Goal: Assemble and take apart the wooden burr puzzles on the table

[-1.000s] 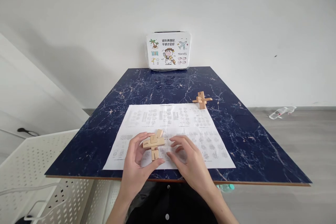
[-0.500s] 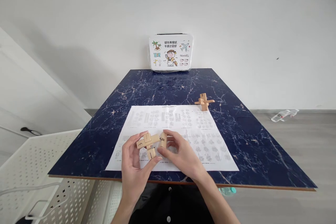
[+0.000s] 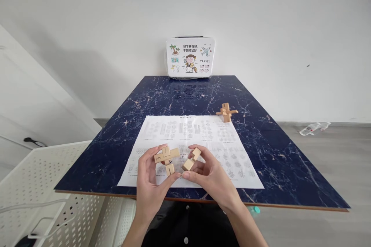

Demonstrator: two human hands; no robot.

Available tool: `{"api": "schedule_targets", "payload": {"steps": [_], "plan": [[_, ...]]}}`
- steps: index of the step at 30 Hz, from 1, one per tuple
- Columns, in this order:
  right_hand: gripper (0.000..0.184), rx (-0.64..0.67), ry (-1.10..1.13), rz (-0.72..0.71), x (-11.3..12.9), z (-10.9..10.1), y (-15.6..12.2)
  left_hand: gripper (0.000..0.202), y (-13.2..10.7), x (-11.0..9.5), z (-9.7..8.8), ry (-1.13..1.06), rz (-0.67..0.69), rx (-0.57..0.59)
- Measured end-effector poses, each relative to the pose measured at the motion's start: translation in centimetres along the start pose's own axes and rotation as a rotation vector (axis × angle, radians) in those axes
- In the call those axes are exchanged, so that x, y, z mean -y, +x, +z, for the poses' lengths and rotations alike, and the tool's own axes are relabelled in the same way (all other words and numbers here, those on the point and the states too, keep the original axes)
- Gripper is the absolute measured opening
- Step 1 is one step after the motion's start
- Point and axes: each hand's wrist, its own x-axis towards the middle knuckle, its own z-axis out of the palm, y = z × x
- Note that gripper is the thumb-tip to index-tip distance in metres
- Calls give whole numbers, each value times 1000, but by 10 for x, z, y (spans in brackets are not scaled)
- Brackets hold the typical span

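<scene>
My left hand (image 3: 150,179) grips a partly assembled wooden cross puzzle (image 3: 166,158) with numbers written on its pieces. My right hand (image 3: 207,173) pinches a single notched wooden piece (image 3: 191,159), held just right of the cross and apart from it. Both hands hover over a white printed instruction sheet (image 3: 220,139) lying on the dark blue marbled table (image 3: 261,146). A second assembled wooden cross puzzle (image 3: 226,112) stands on the table beyond the sheet's far right corner.
A white illustrated case (image 3: 189,57) leans against the wall at the table's far edge. A white perforated basket (image 3: 43,185) stands to the left of the table. A clear plastic bottle (image 3: 314,127) lies on the floor at right.
My right hand moved in to the puzzle, took hold of one wooden piece and pulled it out to the right. My left hand kept the rest of the cross in place.
</scene>
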Motion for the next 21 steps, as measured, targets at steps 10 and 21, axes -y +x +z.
{"api": "schedule_targets", "payload": {"steps": [10, 21], "plan": [[38, -43, -207, -32, -2, -2, 2, 69, 0, -1, 1, 45, -21, 45], [22, 64, -838, -343, 6, -7, -6, 67, 2, -4, 2, 81, -18, 82]]}}
